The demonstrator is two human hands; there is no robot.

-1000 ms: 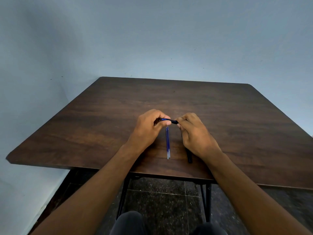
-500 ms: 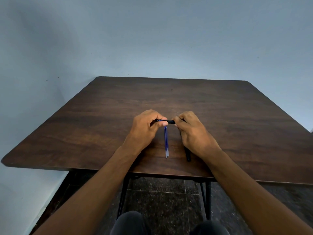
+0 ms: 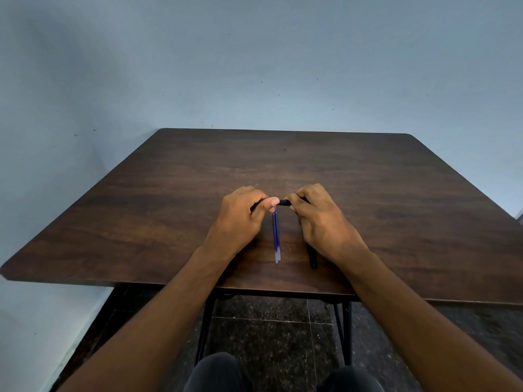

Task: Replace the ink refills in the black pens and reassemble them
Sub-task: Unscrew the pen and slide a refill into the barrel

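Note:
A black pen (image 3: 284, 202) is held crosswise above the dark wooden table (image 3: 169, 222). My left hand (image 3: 240, 219) pinches its left end and my right hand (image 3: 322, 222) grips its right end; only a short piece shows between the fingers. Blue ink refills (image 3: 276, 239) lie side by side on the table between my hands, pointing toward me. A second black pen (image 3: 312, 258) lies on the table, mostly hidden under my right hand.
The table's near edge (image 3: 254, 290) runs just below my wrists. A pale blue wall (image 3: 254, 66) stands behind the table and to the left. Black table legs (image 3: 203, 323) and a dark speckled floor (image 3: 277, 329) show below.
My hands have closed in toward each other, so less of the black pen shows between them. The view has tilted slightly. The refills and the second pen have not moved.

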